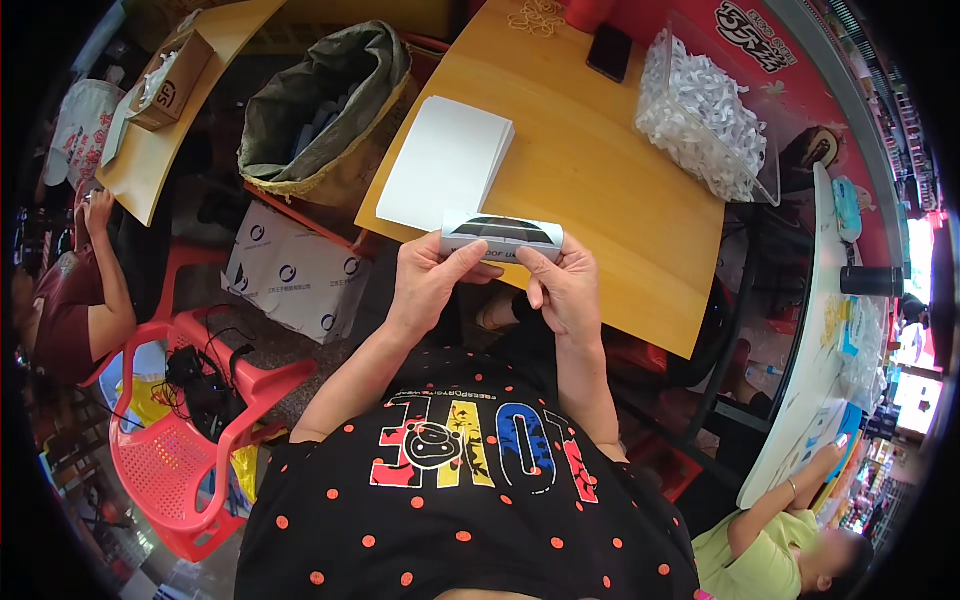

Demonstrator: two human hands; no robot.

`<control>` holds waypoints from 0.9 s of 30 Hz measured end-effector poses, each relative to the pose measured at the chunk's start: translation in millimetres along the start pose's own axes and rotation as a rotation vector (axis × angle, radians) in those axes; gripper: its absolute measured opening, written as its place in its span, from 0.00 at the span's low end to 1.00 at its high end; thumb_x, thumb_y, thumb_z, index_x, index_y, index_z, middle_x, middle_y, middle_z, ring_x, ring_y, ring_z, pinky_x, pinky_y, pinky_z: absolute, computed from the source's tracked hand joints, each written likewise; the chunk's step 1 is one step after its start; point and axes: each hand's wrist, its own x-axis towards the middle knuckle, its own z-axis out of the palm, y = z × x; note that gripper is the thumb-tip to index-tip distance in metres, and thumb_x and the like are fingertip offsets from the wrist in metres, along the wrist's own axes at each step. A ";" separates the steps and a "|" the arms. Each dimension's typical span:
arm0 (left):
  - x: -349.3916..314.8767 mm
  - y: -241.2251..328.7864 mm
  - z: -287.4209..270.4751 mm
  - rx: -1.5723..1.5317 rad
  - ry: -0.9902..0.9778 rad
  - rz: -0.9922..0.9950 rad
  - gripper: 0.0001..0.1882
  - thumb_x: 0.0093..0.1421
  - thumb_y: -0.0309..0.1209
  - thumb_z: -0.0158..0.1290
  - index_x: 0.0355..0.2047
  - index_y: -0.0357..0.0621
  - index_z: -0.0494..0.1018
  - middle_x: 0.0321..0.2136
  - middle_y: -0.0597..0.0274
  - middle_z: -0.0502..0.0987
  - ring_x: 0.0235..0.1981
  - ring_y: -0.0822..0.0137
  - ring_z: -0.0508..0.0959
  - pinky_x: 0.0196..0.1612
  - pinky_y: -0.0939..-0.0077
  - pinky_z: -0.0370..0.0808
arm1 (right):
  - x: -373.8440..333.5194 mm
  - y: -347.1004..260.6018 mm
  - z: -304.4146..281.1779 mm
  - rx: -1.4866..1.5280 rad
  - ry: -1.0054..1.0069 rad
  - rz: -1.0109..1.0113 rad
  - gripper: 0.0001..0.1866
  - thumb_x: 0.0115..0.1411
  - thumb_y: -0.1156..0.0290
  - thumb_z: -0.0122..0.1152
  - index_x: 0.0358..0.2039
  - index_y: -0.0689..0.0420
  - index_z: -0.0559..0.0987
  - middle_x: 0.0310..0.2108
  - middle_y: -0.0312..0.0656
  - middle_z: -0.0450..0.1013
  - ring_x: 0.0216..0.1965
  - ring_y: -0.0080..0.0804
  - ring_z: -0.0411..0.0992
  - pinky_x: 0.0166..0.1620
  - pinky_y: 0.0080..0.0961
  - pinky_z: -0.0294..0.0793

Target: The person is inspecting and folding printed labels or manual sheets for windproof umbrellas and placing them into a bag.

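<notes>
Both hands hold a glossy printed card [503, 231], light grey with a dark picture, which looks curved or folded over. My left hand [428, 283] grips its left end, thumb across the front and fingers behind. At the right end, my right hand [566, 288] pinches it between thumb and bent fingers. The card is held in front of my body, at the near edge of the yellow wooden table [590, 185]. Just beyond my left hand lies a stack of white sheets [445, 160]. What is behind the card is hidden.
A clear bin of white curled strips [700, 120], a phone [608, 53] and rubber bands [537, 17] sit further back. To the left are an open sack [325, 125], a white carton [295, 270] and a red chair [175, 450]. Other people sit at both sides.
</notes>
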 end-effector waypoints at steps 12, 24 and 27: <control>-6.0 -5.6 4.9 0.125 0.152 0.008 0.07 0.54 0.26 0.61 0.31 0.37 0.76 0.19 0.67 0.76 0.16 0.79 0.72 0.18 0.87 0.65 | -9.8 11.2 6.3 -0.101 0.052 -0.069 0.09 0.57 0.79 0.59 0.39 0.68 0.76 0.30 0.44 0.77 0.12 0.17 0.65 0.14 0.12 0.61; -23.0 47.2 -99.8 -0.142 0.094 0.054 0.15 0.66 0.35 0.43 0.40 0.33 0.70 0.29 0.52 0.78 0.21 0.62 0.80 0.23 0.78 0.75 | -0.4 1.0 -13.2 -0.005 -0.058 -0.069 0.16 0.67 0.66 0.47 0.44 0.66 0.76 0.35 0.52 0.77 0.17 0.23 0.70 0.19 0.15 0.66; 7.2 90.7 -135.6 0.036 0.391 0.318 0.15 0.66 0.35 0.43 0.41 0.33 0.70 0.29 0.53 0.78 0.22 0.64 0.80 0.24 0.79 0.75 | 13.9 7.3 -15.0 -0.485 0.006 -0.242 0.17 0.66 0.66 0.49 0.48 0.64 0.74 0.38 0.46 0.78 0.25 0.21 0.72 0.27 0.16 0.69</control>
